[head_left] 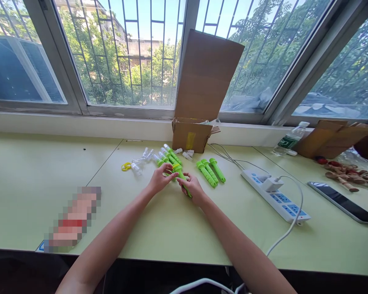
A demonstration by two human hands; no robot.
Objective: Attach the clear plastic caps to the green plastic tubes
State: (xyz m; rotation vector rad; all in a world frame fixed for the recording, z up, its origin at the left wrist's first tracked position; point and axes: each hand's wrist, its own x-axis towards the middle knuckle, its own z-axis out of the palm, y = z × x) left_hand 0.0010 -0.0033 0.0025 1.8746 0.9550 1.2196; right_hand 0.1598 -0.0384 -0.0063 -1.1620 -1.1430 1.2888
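The left hand (160, 179) and right hand (194, 188) both grip one green tube (178, 170) above the bench (171, 228), seemingly mid-assembly, with three more tubes (210, 171) at two o'clock, and the next move likely calls for careful alignment.

My left hand (161, 179) and right hand (194, 188) close around the green piece (180, 174), so I can't see its middle. A pixelated patch (72, 220) blurs whatever lies there. The cardboard box (191, 135) hides its contents, and the clear bits (141, 159) are too small to identify. The right edge cuts off the phone (343, 202).
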